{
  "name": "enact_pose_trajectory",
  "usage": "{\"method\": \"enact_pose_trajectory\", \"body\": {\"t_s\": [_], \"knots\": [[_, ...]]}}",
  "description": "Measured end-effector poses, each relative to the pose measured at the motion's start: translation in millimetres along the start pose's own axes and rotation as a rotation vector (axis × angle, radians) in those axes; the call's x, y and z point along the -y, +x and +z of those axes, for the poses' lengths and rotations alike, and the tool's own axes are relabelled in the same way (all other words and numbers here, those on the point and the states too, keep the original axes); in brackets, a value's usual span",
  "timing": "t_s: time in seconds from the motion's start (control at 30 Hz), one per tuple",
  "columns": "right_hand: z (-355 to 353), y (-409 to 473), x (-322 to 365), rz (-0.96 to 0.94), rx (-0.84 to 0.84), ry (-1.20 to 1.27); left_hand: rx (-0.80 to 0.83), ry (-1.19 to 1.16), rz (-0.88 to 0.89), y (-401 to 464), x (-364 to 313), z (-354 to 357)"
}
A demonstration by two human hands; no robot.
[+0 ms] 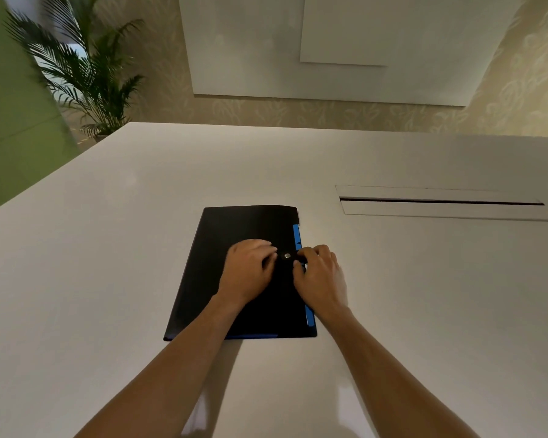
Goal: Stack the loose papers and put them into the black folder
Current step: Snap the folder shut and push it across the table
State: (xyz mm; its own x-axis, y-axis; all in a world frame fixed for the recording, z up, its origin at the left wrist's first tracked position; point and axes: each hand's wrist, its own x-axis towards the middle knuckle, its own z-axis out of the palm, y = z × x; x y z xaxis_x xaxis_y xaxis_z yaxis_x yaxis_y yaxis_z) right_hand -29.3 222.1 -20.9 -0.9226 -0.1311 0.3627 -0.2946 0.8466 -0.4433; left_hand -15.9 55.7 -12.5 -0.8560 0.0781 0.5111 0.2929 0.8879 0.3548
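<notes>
- Black folder lies closed mid-tabletop, nearer the front edge.
- Left hand, fingers curled, presses its cover.
- Right hand pinches the snap tab.

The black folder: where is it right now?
In the head view the black folder lies flat on the white table, centre, under both hands, left of the table's cable slot.

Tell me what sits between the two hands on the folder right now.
In the head view, the folder's metal snap button on its black strap lies between the left hand and right hand, on the closed black folder. No loose papers show.
</notes>
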Motion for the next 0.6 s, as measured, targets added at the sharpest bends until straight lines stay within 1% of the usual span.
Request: {"method": "enact_pose_trajectory", "body": {"t_s": [0.07,0.1,0.13,0.17,0.23,0.27,0.33,0.43,0.5,0.57,0.6], "knots": [[-5,-6,2,0.048,0.006,0.019,-0.137,0.037,-0.157,-3,-2,-13],[-8,-9,3,0.07,0.027,0.037,-0.158,0.081,-0.248,-4,-2,-20],[-12,-12,4,0.1,0.057,0.063,-0.138,0.131,-0.344,-6,-1,-26],[-15,-13,5,0.133,0.094,0.091,-0.084,0.172,-0.444,-8,0,-32],[-22,-15,6,0.179,0.18,0.104,0.059,0.179,-0.631,-16,4,-44],[-25,-16,6,0.187,0.219,0.087,0.121,0.168,-0.694,-20,6,-49],[-30,-19,9,0.194,0.284,0.047,0.197,0.17,-0.751,-28,10,-56],[-35,-21,15,0.253,0.363,0.061,0.204,0.081,-0.795,-31,19,-67],[-37,-20,18,0.36,0.385,0.213,0.176,-0.049,-0.828,-28,28,-75],[-37,-19,18,0.47,0.355,0.394,0.137,-0.21,-0.875,-25,36,-81],[-37,-18,18,0.49,0.344,0.416,0.121,-0.312,-0.908,-24,39,-83]]}}
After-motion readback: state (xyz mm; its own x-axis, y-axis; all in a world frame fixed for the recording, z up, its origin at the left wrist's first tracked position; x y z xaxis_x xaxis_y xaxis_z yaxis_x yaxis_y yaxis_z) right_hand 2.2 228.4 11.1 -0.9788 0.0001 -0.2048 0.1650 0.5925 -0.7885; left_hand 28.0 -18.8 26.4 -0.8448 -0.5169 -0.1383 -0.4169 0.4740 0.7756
